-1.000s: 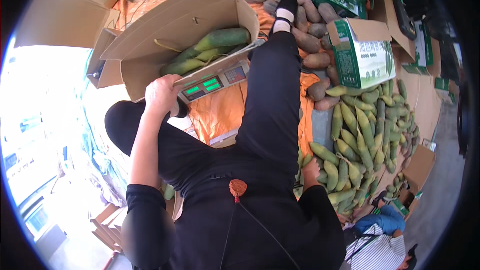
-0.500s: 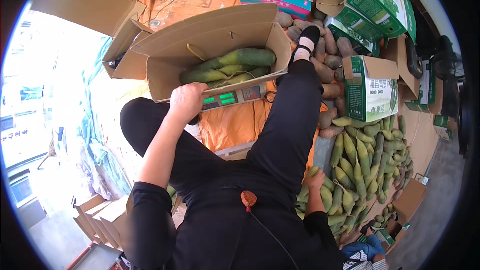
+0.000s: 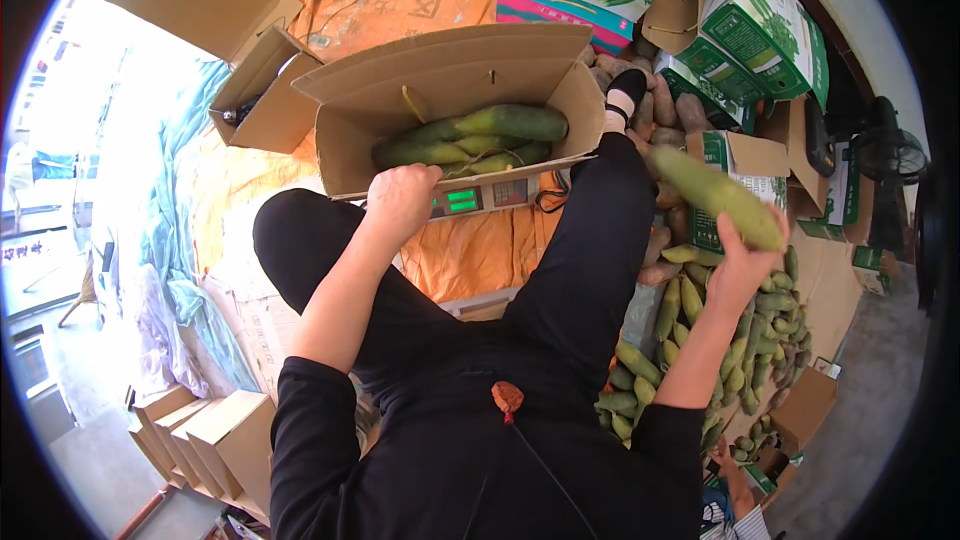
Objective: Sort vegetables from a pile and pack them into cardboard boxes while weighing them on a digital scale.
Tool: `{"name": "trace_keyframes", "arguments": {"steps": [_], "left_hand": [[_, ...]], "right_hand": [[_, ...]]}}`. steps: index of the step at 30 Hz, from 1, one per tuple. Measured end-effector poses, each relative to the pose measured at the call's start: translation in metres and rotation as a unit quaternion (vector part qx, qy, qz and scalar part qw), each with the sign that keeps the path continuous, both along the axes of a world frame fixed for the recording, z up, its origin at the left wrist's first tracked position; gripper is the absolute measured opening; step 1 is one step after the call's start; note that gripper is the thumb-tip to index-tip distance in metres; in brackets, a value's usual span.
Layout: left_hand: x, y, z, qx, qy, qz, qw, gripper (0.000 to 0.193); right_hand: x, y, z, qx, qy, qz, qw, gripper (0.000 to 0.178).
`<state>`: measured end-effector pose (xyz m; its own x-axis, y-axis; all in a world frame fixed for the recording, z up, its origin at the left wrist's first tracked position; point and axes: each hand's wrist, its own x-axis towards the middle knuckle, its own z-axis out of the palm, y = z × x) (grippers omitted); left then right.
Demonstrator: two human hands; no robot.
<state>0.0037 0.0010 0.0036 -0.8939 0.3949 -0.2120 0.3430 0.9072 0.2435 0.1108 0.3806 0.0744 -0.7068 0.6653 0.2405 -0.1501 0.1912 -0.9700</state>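
Currently, box [image 3: 450, 55] only part-filled: several green radishes [image 3: 510, 122] inside, big pile [image 3: 760, 340] outside, right. Left hand [image 3: 403, 198] curled over box's near edge; right hand [image 3: 748, 258] grips one raised radish [image 3: 712, 188], right of box.

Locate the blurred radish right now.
In the head view, right of centre: the radish is in the right hand, in front of the green-and-white box.

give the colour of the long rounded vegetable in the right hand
The long vegetable is yellowish green, clearest in the head view.
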Motion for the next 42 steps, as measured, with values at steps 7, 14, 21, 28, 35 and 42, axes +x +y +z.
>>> {"name": "trace_keyframes", "arguments": {"steps": [7, 14, 21, 28, 35, 42], "left_hand": [[0.0, -0.005, -0.006, -0.023, 0.005, -0.004, 1.0, 0.015], [-0.003, 0.006, 0.002, -0.033, -0.017, -0.007, 0.999, 0.016], [-0.003, 0.001, 0.002, -0.025, 0.015, -0.004, 1.0, 0.021], [0.0, 0.009, 0.016, -0.021, -0.01, 0.025, 0.999, 0.02], [0.002, 0.013, 0.018, 0.052, 0.007, 0.015, 0.999, 0.03], [0.001, 0.01, 0.011, 0.039, 0.039, 0.013, 0.998, 0.033]], "right_hand": [[-0.095, -0.11, 0.009, -0.183, 0.056, 0.229, 0.954, 0.063], [-0.136, -0.159, -0.038, -0.064, -0.108, 0.35, 0.928, 0.035], [-0.057, -0.038, -0.037, -0.092, -0.083, 0.236, 0.964, 0.021], [0.067, 0.068, -0.147, -0.021, -0.276, -0.032, 0.96, 0.019], [0.207, 0.088, -0.27, -0.038, -0.48, -0.079, 0.873, 0.021], [0.291, 0.048, -0.36, 0.109, -0.67, 0.066, 0.731, 0.032]]}}
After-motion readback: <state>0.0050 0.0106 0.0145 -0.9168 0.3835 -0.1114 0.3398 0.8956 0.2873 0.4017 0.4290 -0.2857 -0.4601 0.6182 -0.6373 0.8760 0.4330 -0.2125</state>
